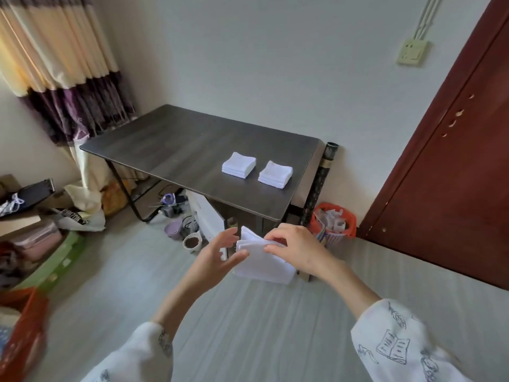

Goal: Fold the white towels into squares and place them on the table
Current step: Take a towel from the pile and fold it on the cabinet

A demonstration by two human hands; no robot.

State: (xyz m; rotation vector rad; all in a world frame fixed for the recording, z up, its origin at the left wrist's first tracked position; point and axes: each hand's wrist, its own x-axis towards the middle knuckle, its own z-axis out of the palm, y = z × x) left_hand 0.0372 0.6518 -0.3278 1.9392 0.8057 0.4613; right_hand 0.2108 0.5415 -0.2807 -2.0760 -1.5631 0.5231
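Third white towel (261, 260) is being folded mid-air — pinched by the right hand (297, 249), steadied by the left hand (220, 252) with thumb and fingers closing on its edge. Next it's being squared up for the dark table (170, 150), beside the two folded squares (239, 164) — probably.

The table (170, 150) has broad bare surface over its left and middle, open to a hand coming from the near edge. Two folded towel stacks (239, 164) (275, 174) sit side by side near the right end, a narrow gap between them. A dark tube (321, 180) stands upright against the table's right end, with an orange basket (334, 221) beside it on the floor. Pots and clutter (179, 216) crowd the floor under the table. The wall closes the far side.
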